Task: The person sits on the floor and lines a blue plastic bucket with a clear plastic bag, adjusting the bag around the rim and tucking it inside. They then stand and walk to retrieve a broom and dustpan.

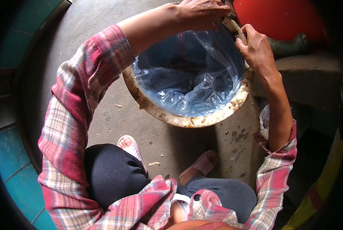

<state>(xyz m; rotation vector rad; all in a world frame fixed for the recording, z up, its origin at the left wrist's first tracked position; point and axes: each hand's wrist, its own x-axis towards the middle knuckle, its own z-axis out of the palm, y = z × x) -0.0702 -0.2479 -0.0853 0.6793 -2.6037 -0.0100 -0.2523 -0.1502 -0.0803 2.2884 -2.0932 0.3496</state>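
A round bin with a stained cream plastic rim point(171, 118) stands on the floor before my knees. A thin translucent bluish plastic bag point(214, 83) lines it, crumpled at the bottom and along the near side. My left hand point(203, 13) reaches across the opening to the far rim, fingers pointing right. Its fingertips are partly hidden, and whether they pinch the bag is not plain. On the right side, my right hand point(256, 47) grips the rim, thumb towards the opening and fingers curled over the edge.
A red rounded object point(280, 17) stands beyond the bin at the right, with a greenish gourd-like thing point(289, 46) beneath it. Clear plastic point(264, 116) lies by my right forearm. Teal tiles point(10, 146) run along the left. Small scraps point(154, 164) dot the concrete floor point(108, 120).
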